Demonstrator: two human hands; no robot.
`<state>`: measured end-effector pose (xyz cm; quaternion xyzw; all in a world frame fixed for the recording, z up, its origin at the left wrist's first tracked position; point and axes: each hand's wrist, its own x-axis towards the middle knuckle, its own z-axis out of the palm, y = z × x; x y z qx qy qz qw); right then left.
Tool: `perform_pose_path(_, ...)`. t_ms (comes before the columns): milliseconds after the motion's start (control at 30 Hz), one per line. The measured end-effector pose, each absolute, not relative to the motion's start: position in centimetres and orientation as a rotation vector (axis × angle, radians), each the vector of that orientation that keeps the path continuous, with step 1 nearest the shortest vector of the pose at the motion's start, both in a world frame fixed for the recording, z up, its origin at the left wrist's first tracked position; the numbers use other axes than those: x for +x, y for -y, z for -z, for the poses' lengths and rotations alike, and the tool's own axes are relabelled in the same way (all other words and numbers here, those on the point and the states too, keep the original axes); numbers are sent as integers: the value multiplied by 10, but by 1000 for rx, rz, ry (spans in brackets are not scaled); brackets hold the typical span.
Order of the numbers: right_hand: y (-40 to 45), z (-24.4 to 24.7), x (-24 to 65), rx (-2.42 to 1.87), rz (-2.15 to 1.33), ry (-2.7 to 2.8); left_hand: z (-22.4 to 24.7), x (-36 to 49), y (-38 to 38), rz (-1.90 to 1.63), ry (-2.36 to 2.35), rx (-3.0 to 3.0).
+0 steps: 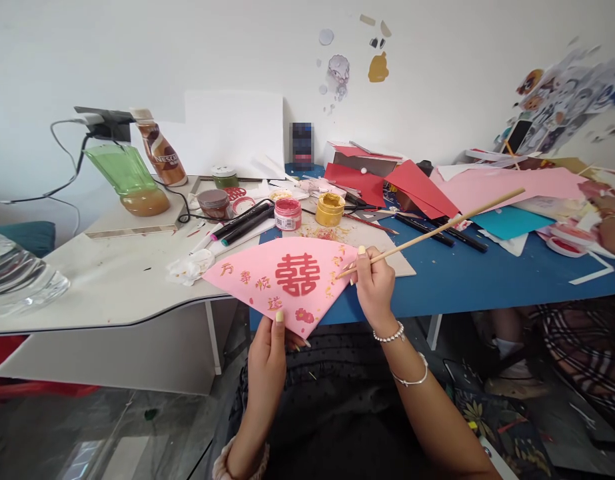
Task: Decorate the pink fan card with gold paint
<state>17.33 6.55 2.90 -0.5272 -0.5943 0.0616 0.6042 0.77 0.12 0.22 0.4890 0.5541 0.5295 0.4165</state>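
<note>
My left hand (268, 353) grips a pink fan-shaped paper (257, 263) by its lower edge, thumb on top and the other fingers beneath. A red double-happiness character (298, 275) fills its middle, with gold characters on both sides and a red flower (304, 316) below. In my right hand (374, 283) is a long thin wooden stick (437, 231), pinched near its lower end. Its tip touches or hovers just over the gold marks at the paper's right side; I cannot tell which. Behind the paper stand an open jar of yellow paint (330, 212) and a jar of red paint (288, 216).
Black markers (247, 227) and a crumpled tissue (190, 267) lie left of the paper. Farther left are a coffee bottle (160, 150) and a green container (122, 170). Red card (417, 190) and pink sheets (512, 187) pile up behind on the right. Another person's hand (614, 223) shows at the right edge.
</note>
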Motion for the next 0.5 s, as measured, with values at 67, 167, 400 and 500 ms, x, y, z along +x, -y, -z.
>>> perform_pose_path(67, -65, -29, 173, -1223, -137, 1387, -2, 8, -1, -1328, -1395, 1234)
perform_pose_path(167, -65, -30, 174, -1222, -130, 1390, -3, 7, -1, -1329, -1387, 1242)
perform_pose_path(400, -65, -28, 174, -1222, -158, 1347, -4, 7, -1, -1323, -1382, 1233)
perform_pose_path(500, -65, -28, 174, -1211, -153, 1372, -4, 8, -1, -1318, -1384, 1227)
